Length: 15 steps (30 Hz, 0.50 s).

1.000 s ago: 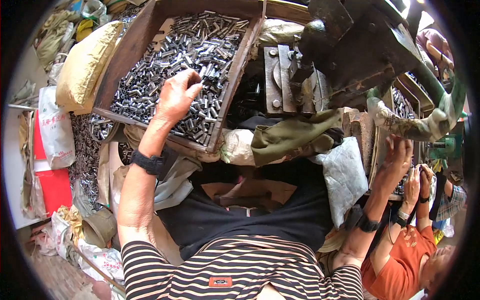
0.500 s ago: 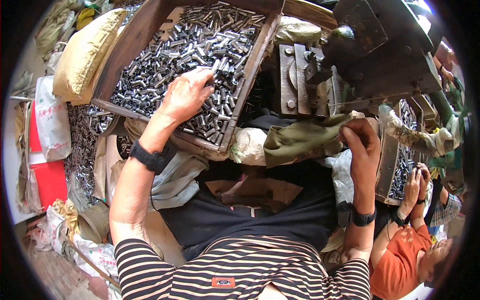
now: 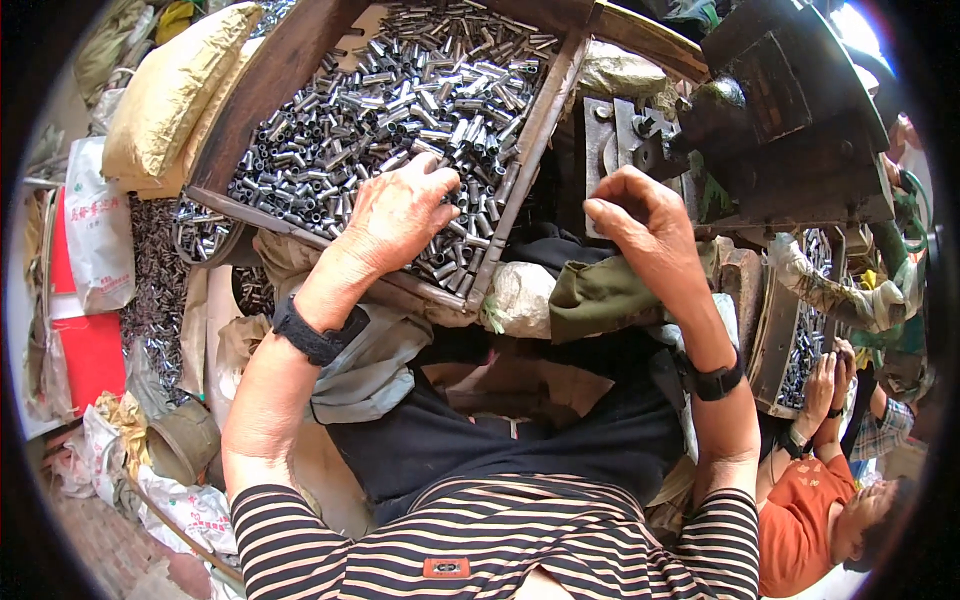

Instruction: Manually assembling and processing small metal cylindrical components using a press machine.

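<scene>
Right hand: the right hand [image 3: 645, 230] has swung inward since half a second ago, from the far end of the olive cloth [image 3: 595, 305] to the metal block [image 3: 625, 135], just right of the wooden tray [image 3: 527, 165]. Thumb and forefinger bend toward each other; I cannot tell whether anything is pinched between them.
Left hand: the left hand [image 3: 400, 215] remains over the near right part of the tray, fingers curled down at the metal tubes [image 3: 320, 150]; whether it grips one is hidden.
Metal tubes: short, silvery and dark, heaped loosely inside the tray.
Wristbands: a black wristband [image 3: 310, 335] on the left wrist, another on the right.
Machine: a dark, heavy machine [image 3: 800, 150] stands to the right of the tray, beyond the metal block.
Cloth and bundle: a whitish bundle [image 3: 522, 298] sits at the tray's near right corner, with the olive cloth just right of it.
Sack: a plump tan sack [image 3: 165, 100] lies beside the tray's left wall.
Co-worker: a person in an orange shirt [image 3: 800, 515], well right of the tray, hands close together.
</scene>
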Motion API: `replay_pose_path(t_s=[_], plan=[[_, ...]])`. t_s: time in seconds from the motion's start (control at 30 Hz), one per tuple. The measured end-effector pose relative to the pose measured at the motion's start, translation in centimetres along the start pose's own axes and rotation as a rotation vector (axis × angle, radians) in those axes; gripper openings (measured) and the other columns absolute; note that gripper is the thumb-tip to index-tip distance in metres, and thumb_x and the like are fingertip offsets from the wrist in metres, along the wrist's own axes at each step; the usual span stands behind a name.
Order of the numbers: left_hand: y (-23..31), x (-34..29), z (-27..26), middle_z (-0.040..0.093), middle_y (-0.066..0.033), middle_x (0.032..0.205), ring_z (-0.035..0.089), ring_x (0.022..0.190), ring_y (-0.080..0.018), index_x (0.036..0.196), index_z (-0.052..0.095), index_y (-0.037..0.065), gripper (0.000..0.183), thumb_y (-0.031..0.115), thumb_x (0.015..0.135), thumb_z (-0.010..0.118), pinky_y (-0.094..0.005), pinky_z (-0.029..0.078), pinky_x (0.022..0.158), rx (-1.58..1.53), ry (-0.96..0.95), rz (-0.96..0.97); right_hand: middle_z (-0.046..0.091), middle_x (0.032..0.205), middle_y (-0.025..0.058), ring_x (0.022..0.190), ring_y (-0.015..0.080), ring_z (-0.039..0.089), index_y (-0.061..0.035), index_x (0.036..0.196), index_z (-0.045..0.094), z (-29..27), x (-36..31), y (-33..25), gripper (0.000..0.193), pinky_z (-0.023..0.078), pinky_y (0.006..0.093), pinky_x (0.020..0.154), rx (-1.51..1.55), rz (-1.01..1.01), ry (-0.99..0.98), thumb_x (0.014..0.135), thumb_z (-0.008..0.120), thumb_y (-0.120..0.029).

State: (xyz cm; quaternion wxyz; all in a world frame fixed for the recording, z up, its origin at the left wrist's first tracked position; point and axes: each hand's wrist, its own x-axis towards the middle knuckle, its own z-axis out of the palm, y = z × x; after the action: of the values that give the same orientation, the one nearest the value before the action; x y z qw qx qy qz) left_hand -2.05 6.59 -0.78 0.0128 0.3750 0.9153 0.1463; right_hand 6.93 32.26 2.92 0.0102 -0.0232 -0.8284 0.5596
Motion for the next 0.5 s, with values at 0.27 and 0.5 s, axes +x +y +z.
replay_pose_path(t_s=[0.27,0.5], plan=[[0.1,1.3,0.1,0.057,-0.0121,0.096,0.059,0.091,-0.0337,0.101,0.058,0.008,0.03,0.021,0.077,0.067,-0.0436,0.049,0.075,-0.003,-0.087,-0.003,0.063,0.079,0.0158,0.073,0.0288,0.063,-0.0004,0.086,0.06,4.4,6.2,1.4,0.021,0.048,0.0358,0.065,-0.308,-0.269,0.023,0.078,0.067,-0.018],[-0.8,1.7,0.6,0.061,-0.0113,0.092,0.06,0.089,-0.0311,0.096,0.061,0.006,0.026,0.027,0.081,0.064,-0.0419,0.048,0.076,-0.059,-0.072,-0.022,0.061,0.091,0.0119,0.096,0.0303,0.056,-0.0043,0.09,0.063,7.4,9.3,0.7,0.033,0.043,0.0406,0.084,-0.945,-0.48,0.039,0.072,0.072,-0.03]])
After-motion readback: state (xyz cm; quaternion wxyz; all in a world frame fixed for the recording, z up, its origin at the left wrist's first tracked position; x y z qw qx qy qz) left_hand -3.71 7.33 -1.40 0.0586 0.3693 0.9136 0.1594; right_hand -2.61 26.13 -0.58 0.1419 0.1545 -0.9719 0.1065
